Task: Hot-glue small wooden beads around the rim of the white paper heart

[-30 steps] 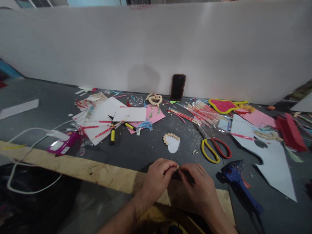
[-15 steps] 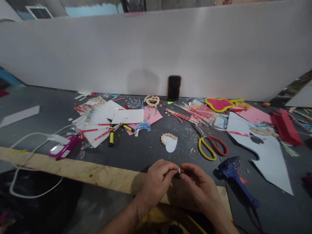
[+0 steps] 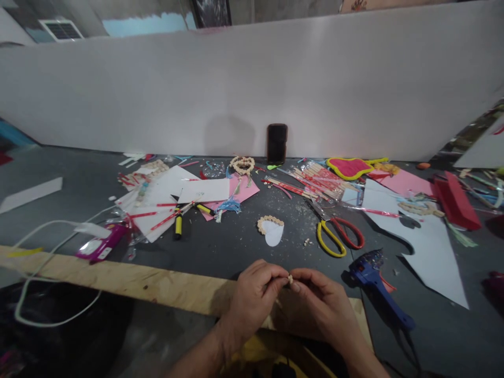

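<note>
Between my fingertips, over the front edge of the table, sits a small cluster of pale beige bits (image 3: 290, 279), too small to name for sure. My left hand (image 3: 262, 291) pinches it from one side, thumb against forefinger. From the other side my right hand (image 3: 317, 294) grips it the same way. Just beyond the hands lies a white paper heart (image 3: 273, 234), its upper edge lined with similar beige pieces (image 3: 264, 220). A few loose pale pieces (image 3: 307, 242) are scattered to its right.
Scissors (image 3: 333, 236) with yellow and red handles and a blue glue gun (image 3: 380, 289) lie to the right. A phone (image 3: 277, 143) leans on the white board behind. Left are papers (image 3: 165, 184), a yellow-black cutter (image 3: 178, 224) and a purple device (image 3: 104, 241) with a white cable.
The view has shifted slightly, so the table things sit a little further left. The beige cluster shows more clearly between my fingertips; both hands keep their pinch.
</note>
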A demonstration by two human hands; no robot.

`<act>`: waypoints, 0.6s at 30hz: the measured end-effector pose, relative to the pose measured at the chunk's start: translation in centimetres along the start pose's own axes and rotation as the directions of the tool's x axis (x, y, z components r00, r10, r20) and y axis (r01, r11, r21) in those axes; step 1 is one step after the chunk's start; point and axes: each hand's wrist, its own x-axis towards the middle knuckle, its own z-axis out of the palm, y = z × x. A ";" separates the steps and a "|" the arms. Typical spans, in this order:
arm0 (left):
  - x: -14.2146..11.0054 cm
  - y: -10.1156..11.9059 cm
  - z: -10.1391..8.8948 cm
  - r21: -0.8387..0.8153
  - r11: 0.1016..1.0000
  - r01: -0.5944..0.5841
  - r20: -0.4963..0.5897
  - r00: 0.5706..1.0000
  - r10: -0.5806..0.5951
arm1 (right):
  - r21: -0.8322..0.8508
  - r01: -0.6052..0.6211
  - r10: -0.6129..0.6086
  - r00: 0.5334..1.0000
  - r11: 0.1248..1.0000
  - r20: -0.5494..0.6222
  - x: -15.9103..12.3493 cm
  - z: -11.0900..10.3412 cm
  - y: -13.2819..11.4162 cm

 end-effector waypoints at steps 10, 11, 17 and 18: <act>-0.4 -0.5 0.1 0.030 0.972 -0.232 -0.026 0.972 0.233 | -0.075 0.053 -0.053 0.999 0.996 0.000 -0.4 -0.1 -0.1; -0.5 -0.5 0.2 0.028 0.973 -0.229 -0.025 0.973 0.230 | -0.079 0.054 -0.054 0.999 0.995 -0.002 -0.4 -0.1 -0.1; -0.4 0.0 0.1 -0.032 0.996 -0.085 0.002 0.996 0.085 | -0.050 0.008 -0.009 1.000 0.999 -0.023 -0.6 -0.3 0.1; -0.4 0.0 0.1 -0.043 0.997 -0.069 0.000 0.998 0.069 | -0.045 0.001 -0.002 0.999 0.999 -0.035 -0.7 -0.3 0.1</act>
